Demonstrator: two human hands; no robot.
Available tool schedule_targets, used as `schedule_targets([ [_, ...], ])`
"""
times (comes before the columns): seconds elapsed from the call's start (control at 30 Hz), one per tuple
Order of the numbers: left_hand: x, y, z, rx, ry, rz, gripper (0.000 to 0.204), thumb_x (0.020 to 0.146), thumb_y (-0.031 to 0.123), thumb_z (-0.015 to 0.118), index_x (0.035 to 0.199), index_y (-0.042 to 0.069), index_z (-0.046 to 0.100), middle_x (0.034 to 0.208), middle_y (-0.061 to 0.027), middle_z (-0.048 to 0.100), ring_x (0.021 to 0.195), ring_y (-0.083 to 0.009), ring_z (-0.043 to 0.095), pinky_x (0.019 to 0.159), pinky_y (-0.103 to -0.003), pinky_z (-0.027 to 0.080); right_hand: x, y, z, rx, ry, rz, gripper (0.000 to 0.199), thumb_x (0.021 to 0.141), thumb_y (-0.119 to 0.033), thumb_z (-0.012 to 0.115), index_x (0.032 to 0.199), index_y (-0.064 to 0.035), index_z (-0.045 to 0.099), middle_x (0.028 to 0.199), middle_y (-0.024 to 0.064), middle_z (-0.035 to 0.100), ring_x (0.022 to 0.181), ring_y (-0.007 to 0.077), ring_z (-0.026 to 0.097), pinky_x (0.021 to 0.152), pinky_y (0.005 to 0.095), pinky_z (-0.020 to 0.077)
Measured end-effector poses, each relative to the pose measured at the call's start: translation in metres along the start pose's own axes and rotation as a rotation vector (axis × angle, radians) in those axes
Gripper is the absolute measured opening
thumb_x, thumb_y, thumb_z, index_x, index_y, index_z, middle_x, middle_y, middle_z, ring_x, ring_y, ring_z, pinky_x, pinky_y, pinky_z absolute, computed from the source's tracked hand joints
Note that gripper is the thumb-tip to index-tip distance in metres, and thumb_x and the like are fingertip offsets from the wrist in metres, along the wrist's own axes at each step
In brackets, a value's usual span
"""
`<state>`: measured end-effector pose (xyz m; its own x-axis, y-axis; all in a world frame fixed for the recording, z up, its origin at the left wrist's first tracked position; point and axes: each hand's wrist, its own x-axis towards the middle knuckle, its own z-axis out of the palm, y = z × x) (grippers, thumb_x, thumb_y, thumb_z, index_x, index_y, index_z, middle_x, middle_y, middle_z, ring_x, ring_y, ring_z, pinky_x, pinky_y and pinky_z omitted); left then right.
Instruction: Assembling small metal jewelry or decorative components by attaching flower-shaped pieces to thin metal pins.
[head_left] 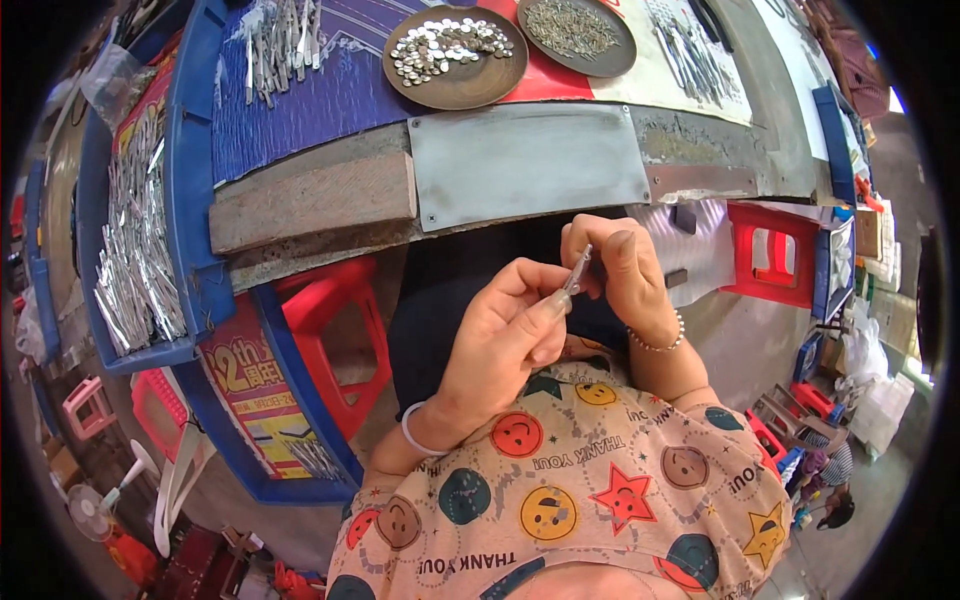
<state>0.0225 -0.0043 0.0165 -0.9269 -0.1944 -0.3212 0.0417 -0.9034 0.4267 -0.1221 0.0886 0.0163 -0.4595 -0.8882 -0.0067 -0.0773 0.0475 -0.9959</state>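
Just in front of my body, past the bench's near edge, my left hand (505,325) pinches a slim silver metal piece (576,272) between thumb and fingers. It slants up and to the right, with its narrow end free of the left fingertips. Close against it is my right hand (630,275), its fingers curled and its thumb raised. What those fingers hold, if anything, is hidden. Beyond both hands a grey metal plate (530,165) is screwed to the bench edge, beside a worn wooden block (312,203).
On the bench stand a brown dish (425,96) of shiny round pieces and another dish (625,62) of small pins. Slim metal parts (285,50) lie at the back left, more (700,60) at the right. A blue bin (195,200) of metal strips flanks the left; red stools (345,340) stand below.
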Motion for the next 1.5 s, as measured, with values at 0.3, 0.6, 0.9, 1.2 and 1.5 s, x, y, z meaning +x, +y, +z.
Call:
schedule_targets([
  [0.3,0.004,0.009,-0.003,-0.269,-0.097,-0.389,0.016,0.094,0.008,0.050,0.108,0.001,0.051,0.092,-0.0053,0.053,0.053,-0.0037,0.036,0.047,-0.017,0.027,0.001,-0.002,-0.013,-0.285,-0.084,-0.279,0.052,0.098,-0.038,0.032,0.058,-0.0048,0.041,0.049,0.0051,0.039,0.038,0.0203,0.041,0.038,0.0307,0.0294],
  [0.6,0.013,0.018,0.007,-0.178,-0.044,-0.353,0.014,0.093,0.007,0.051,0.106,0.002,0.053,0.089,-0.0045,0.054,0.053,-0.0044,0.038,0.047,-0.017,0.029,0.006,-0.007,-0.025,-0.191,-0.207,-0.200,0.025,0.088,-0.015,0.045,0.068,-0.0016,0.046,0.064,0.0110,0.047,0.053,0.0293,0.051,0.046,0.0353,0.0396],
  [0.9,0.040,0.126,0.023,0.963,0.351,0.530,0.017,0.092,0.002,0.050,0.108,0.000,0.055,0.073,-0.0013,0.056,0.063,-0.0064,0.053,0.058,-0.020,0.044,0.018,0.005,-0.046,-0.261,0.359,-0.370,0.038,0.098,-0.031,0.042,0.080,0.0005,0.054,0.071,0.0092,0.052,0.056,0.0169,0.050,0.051,0.0268,0.0393],
  [1.2,0.151,0.274,-0.053,1.958,0.927,0.829,0.019,0.079,0.014,0.058,0.090,0.000,0.066,0.078,-0.0159,0.067,0.074,-0.0280,0.065,0.070,-0.036,0.049,0.029,0.020,-0.052,-0.350,0.400,-0.511,0.023,0.092,-0.017,0.051,0.078,0.0000,0.054,0.068,0.0124,0.054,0.058,0.0265,0.053,0.050,0.0318,0.0407],
  [1.5,0.165,0.286,-0.056,2.315,1.083,0.545,0.021,0.079,0.020,0.057,0.088,0.003,0.066,0.091,-0.0182,0.067,0.087,-0.0374,0.063,0.080,-0.043,0.048,0.029,0.027,-0.061,-0.383,0.362,-0.605,0.019,0.088,-0.020,0.058,0.079,-0.0028,0.055,0.069,0.0106,0.056,0.055,0.0255,0.054,0.048,0.0329,0.0417],
])
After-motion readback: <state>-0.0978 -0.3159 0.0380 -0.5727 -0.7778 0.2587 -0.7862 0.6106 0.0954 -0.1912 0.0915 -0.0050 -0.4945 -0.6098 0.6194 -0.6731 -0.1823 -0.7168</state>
